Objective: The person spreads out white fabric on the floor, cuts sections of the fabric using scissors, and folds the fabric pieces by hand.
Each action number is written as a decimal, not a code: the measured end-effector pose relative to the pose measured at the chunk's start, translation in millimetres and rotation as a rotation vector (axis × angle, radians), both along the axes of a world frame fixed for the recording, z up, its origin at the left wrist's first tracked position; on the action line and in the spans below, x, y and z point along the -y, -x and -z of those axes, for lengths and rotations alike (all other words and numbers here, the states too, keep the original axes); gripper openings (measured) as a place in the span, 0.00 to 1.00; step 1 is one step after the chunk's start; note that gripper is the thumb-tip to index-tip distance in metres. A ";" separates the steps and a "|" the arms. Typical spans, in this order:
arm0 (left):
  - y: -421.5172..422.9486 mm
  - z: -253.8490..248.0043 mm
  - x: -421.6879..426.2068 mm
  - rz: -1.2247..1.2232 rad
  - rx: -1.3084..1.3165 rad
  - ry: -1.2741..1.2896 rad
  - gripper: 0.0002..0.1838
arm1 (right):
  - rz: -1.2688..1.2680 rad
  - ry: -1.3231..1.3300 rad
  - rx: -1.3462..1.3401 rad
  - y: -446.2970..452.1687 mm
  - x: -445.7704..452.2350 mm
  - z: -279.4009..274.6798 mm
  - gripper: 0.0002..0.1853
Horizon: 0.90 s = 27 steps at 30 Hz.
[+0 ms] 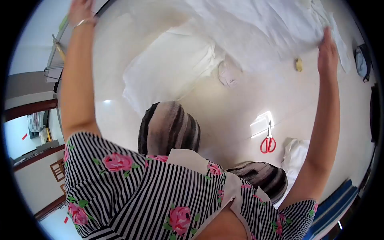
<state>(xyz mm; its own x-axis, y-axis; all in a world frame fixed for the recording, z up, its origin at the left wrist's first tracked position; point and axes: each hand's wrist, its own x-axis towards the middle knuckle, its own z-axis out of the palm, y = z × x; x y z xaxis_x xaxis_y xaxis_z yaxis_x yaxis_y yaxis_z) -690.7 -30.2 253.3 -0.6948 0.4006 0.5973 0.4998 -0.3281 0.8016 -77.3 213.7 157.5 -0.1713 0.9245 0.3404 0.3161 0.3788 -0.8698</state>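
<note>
A large sheet of thin white cloth (pixel 256 28) billows across the top of the head view, partly blurred. At its right edge, my right hand (pixel 328 52) is closed on the bunched cloth near the fingertips. My left hand (pixel 82 14), with a bracelet at the wrist, reaches up at the top left; its fingers are blurred and cut off by the frame, so its hold is hidden. On the floor below the sheet lies another piece of white cloth (pixel 168 64). Beside it is a small crumpled pale piece (pixel 229 74).
Scissors with red handles (pixel 268 142) lie on the shiny tiled floor (pixel 224 116) near my knees. A small yellowish object (pixel 299 64) sits farther off. White cloth (pixel 295 156) lies beside my right arm. A dark grey item (pixel 362 62) and blue striped fabric (pixel 334 208) are at the right.
</note>
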 end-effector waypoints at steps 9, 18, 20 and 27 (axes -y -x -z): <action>-129.8 159.9 327.8 -0.765 -0.279 0.580 0.15 | -0.549 -0.221 -0.043 135.9 47.6 96.1 0.13; -246.1 343.8 379.6 -0.212 -0.483 1.400 0.09 | -0.487 -0.088 0.677 127.1 89.2 235.0 0.14; -240.7 372.3 379.7 0.014 0.024 1.692 0.13 | -0.503 -0.071 0.890 104.4 86.4 246.9 0.20; -245.0 454.1 313.7 0.115 -0.074 1.611 0.18 | -0.274 0.272 0.984 -138.1 -9.2 237.6 0.22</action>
<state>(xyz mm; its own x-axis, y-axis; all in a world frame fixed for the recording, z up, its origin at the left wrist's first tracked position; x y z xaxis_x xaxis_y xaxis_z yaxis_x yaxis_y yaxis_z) -445.7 -343.9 -200.8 -0.6085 0.6576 -0.4442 0.5846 0.7500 0.3094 60.9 222.9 -80.1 -0.4736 0.8367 -0.2749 0.8613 0.3749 -0.3430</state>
